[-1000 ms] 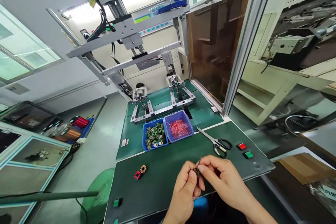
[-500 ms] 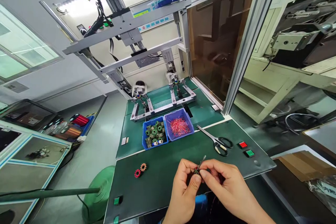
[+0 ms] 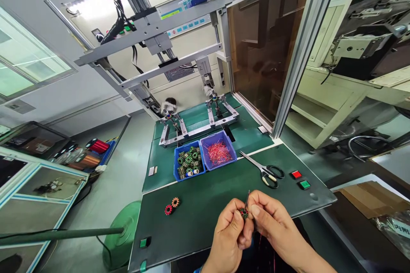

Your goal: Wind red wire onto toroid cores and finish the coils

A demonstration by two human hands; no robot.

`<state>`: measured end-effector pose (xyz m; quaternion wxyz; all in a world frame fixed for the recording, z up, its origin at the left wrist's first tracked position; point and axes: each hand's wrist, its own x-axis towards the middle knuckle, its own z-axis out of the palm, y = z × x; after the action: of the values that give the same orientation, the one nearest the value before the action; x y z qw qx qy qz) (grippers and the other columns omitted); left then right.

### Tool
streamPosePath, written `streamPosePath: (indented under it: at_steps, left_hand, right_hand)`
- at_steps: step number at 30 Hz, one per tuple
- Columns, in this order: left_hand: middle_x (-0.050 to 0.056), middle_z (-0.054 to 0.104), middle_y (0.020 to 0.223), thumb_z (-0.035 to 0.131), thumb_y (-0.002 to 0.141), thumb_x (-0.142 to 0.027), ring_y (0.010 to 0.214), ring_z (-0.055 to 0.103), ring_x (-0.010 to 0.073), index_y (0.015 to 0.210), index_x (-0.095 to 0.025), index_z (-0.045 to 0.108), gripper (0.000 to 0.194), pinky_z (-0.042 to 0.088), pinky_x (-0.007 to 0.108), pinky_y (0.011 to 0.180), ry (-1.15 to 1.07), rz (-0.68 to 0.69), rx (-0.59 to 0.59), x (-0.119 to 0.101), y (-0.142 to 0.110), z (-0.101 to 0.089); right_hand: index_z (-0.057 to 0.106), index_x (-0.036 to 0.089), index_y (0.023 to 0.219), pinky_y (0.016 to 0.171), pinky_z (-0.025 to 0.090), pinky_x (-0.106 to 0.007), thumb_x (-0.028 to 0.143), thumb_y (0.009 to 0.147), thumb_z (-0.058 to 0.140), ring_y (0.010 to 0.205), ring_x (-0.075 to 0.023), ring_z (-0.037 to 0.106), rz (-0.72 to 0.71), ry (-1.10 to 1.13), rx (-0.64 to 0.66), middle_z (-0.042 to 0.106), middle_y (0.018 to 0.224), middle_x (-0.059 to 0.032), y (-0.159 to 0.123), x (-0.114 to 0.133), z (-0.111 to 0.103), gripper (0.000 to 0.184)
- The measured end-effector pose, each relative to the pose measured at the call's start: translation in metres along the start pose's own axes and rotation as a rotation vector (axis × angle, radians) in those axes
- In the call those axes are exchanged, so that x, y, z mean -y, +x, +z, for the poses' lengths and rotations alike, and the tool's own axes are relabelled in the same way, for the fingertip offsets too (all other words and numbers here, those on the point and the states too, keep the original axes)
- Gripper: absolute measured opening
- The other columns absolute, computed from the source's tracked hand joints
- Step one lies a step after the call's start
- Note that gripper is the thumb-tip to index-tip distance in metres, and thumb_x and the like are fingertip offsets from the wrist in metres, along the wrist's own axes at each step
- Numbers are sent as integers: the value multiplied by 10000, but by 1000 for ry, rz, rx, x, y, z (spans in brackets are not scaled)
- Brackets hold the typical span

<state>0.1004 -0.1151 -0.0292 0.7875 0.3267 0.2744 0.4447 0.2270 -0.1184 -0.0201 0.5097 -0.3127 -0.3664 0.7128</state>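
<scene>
Both my hands meet over the near edge of the green bench [image 3: 205,204]. My left hand [image 3: 229,234] and my right hand [image 3: 272,222] pinch a small ring-shaped coil core [image 3: 244,213] between thumbs and fingers. A thin wire [image 3: 247,197] sticks up from the core at my right fingertips. Two wound ring coils [image 3: 171,206], one red and one orange, lie on the bench to the left of my hands.
A blue bin of green cores [image 3: 188,162] and a blue bin of red wires [image 3: 218,153] stand mid-bench. Scissors [image 3: 264,170] lie to the right, beside a red button [image 3: 296,174] and a green button [image 3: 304,184]. A winding machine frame [image 3: 192,123] fills the back.
My hands have drawn slightly nearer and lower with the core held between them; the wire now points more upright. The view has tilted a little.
</scene>
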Motion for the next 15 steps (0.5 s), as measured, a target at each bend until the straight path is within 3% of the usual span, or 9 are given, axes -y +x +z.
streamPosePath:
  at_steps: [6, 11, 15]
  left_hand:
    - [-96, 364, 490, 671, 870, -527, 417, 182, 33, 824, -174, 564, 372, 159, 168, 413, -16, -1, 18, -3, -1, -3]
    - [-88, 360, 507, 641, 893, -523, 430, 192, 37, 783, -171, 549, 380, 168, 175, 422, 27, 9, 9, -4, -1, -2]
    - [-87, 362, 538, 602, 913, -536, 442, 177, 42, 855, -174, 576, 368, 161, 180, 429, 74, 33, -16, -2, -2, -5]
  right_hand:
    - [462, 181, 695, 396, 151, -150, 559, 809, 739, 419, -8, 140, 54, 198, -18, 324, 538, 107, 0, -2, 0, 482]
    - [519, 182, 697, 381, 144, -144, 530, 767, 794, 399, -9, 100, 82, 300, -74, 244, 479, 133, 1, 4, 3, 449]
    - [656, 178, 835, 387, 158, -162, 609, 768, 750, 411, -33, 140, -18, 117, -201, 237, 475, 126, 1, 0, -1, 446]
